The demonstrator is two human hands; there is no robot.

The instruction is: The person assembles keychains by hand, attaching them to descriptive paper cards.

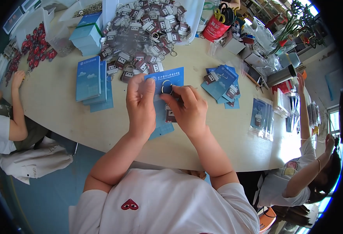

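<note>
In front of my chest, my left hand (141, 113) pinches the left edge of a blue printed card (175, 75) between thumb and fingers. A metal split ring (165, 86) lies against the card, and my right hand (191, 109) pinches it at its right side. A brown-and-white keychain charm (170, 115) hangs below, partly hidden behind my right fingers. Under my hands, another blue card (160, 131) shows on the table. To the left is a stack of blue cards (88, 80); to the right, a loose pile of cards (219, 86) bears charms.
A white bin (197, 17) and a heap of similar keychains (142, 31) stand at the far side, beside a banded card stack (86, 34). A red scissors holder (215, 30) is behind. Clear bags (262, 119) lie right. People sit at both sides.
</note>
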